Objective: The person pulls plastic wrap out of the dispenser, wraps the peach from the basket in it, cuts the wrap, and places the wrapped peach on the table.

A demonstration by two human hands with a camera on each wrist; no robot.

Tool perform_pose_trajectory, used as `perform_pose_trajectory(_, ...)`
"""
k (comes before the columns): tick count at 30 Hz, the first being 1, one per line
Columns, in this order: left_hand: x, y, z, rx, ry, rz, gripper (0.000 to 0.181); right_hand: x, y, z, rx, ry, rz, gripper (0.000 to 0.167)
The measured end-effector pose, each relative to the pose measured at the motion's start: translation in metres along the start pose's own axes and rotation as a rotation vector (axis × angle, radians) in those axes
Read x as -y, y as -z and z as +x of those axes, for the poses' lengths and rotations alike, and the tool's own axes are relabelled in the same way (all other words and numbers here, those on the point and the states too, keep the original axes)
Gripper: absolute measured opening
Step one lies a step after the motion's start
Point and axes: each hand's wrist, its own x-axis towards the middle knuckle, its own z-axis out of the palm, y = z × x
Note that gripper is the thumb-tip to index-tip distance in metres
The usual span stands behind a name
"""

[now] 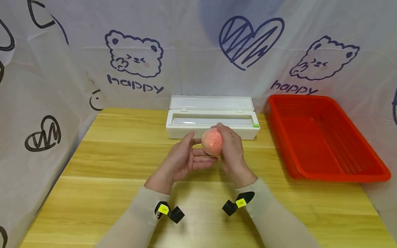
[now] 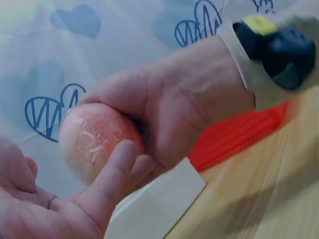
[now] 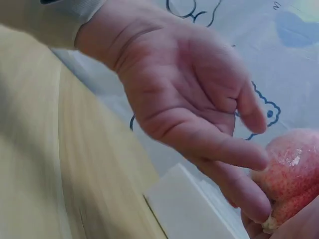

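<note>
A round pinkish-red peach (image 1: 212,142) in clear plastic film is held above the table; its shiny wrapping shows on the peach (image 2: 97,142) in the left wrist view. My right hand (image 1: 232,148) grips it from the right, thumb side on top. My left hand (image 1: 183,158) is palm up with fingers extended, their tips at the peach's left side and underside. In the right wrist view, gathered film shows at the lower end of the peach (image 3: 296,172). Just behind the hands stands a long white cling film box (image 1: 214,132), its lid raised.
A red plastic basket (image 1: 279,137) stands on the right side of the wooden table (image 1: 102,158). White cloth (image 1: 192,44) with drawn bears and hearts hangs behind and at the sides. A small green tab (image 1: 255,125) sits at the box's right end.
</note>
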Motion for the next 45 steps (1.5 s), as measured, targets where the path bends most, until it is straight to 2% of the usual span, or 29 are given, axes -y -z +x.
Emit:
perform_pose_trajectory(2,0.000,0.000,0.000,0.002,-0.001,-0.021,0.068,-0.002,-0.001,-0.001,-0.021,0.041,-0.002,0.041)
perform_pose_trajectory(3,0.001,-0.001,0.000,0.004,-0.007,-0.025,0.067,-0.005,-0.002,-0.003,-0.023,0.104,-0.061,0.039)
perform_pose_trajectory(5,0.003,-0.006,0.003,-0.027,-0.025,-0.036,0.063,-0.014,-0.007,-0.009,-0.036,0.306,-0.234,0.034)
perform_pose_trajectory(7,0.007,-0.012,0.007,-0.108,-0.061,-0.033,0.055,-0.024,-0.013,-0.015,-0.083,0.523,-0.385,0.029)
perform_pose_trajectory(9,0.010,-0.017,0.010,-0.207,-0.100,-0.004,0.048,-0.034,-0.018,-0.020,-0.137,0.687,-0.475,0.027)
perform_pose_trajectory(10,0.012,-0.018,0.011,-0.257,-0.113,0.015,0.045,-0.037,-0.019,-0.021,-0.151,0.728,-0.491,0.026)
perform_pose_trajectory(11,0.014,-0.018,0.011,-0.295,-0.126,0.034,0.043,-0.038,-0.020,-0.022,-0.152,0.731,-0.486,0.026)
perform_pose_trajectory(12,0.015,-0.018,0.012,-0.311,-0.138,0.052,0.043,-0.038,-0.020,-0.023,-0.143,0.702,-0.466,0.026)
perform_pose_trajectory(14,0.016,-0.014,0.012,-0.302,-0.135,0.067,0.044,-0.036,-0.018,-0.022,-0.087,0.589,-0.392,0.028)
perform_pose_trajectory(18,0.013,-0.008,0.010,-0.179,-0.088,0.081,0.056,-0.027,-0.007,-0.017,0.026,0.332,-0.248,0.031)
perform_pose_trajectory(20,0.011,-0.007,0.007,-0.122,-0.053,0.132,0.063,-0.024,-0.004,-0.014,0.029,0.230,-0.192,0.031)
perform_pose_trajectory(21,0.010,-0.008,0.007,-0.103,-0.056,0.186,0.066,-0.023,-0.003,-0.013,0.016,0.185,-0.169,0.031)
perform_pose_trajectory(23,0.010,-0.010,0.006,-0.099,-0.099,0.301,0.069,-0.020,-0.003,-0.010,-0.012,0.049,-0.037,0.033)
perform_pose_trajectory(25,0.012,-0.013,0.005,-0.122,-0.157,0.441,0.069,-0.017,-0.005,-0.009,-0.061,-0.077,0.090,0.033)
perform_pose_trajectory(27,0.015,-0.016,0.006,-0.170,-0.242,0.536,0.064,-0.014,-0.006,-0.009,-0.097,-0.148,0.160,0.032)
perform_pose_trajectory(29,0.018,-0.019,0.007,-0.215,-0.309,0.571,0.059,-0.013,-0.008,-0.011,-0.098,-0.157,0.176,0.035)
perform_pose_trajectory(31,0.021,-0.021,0.008,-0.263,-0.358,0.578,0.055,-0.013,-0.009,-0.012,-0.099,-0.079,0.115,0.039)
perform_pose_trajectory(33,0.023,-0.024,0.010,-0.332,-0.392,0.594,0.051,-0.014,-0.010,-0.013,-0.100,-0.003,0.107,0.039)
perform_pose_trajectory(36,0.025,-0.027,0.011,-0.425,-0.403,0.643,0.047,-0.018,-0.015,-0.015,-0.122,0.090,0.157,0.035)
perform_pose_trajectory(38,0.025,-0.028,0.011,-0.465,-0.405,0.680,0.044,-0.021,-0.018,-0.017,-0.138,0.100,0.214,0.032)
perform_pose_trajectory(40,0.025,-0.028,0.009,-0.479,-0.401,0.705,0.044,-0.023,-0.019,-0.016,-0.144,0.094,0.248,0.031)
perform_pose_trajectory(42,0.026,-0.026,0.010,-0.471,-0.391,0.703,0.044,-0.022,-0.017,-0.014,-0.132,0.043,0.265,0.030)
perform_pose_trajectory(45,0.027,-0.025,0.011,-0.384,-0.359,0.589,0.047,-0.021,-0.011,-0.010,-0.076,-0.074,0.346,0.033)
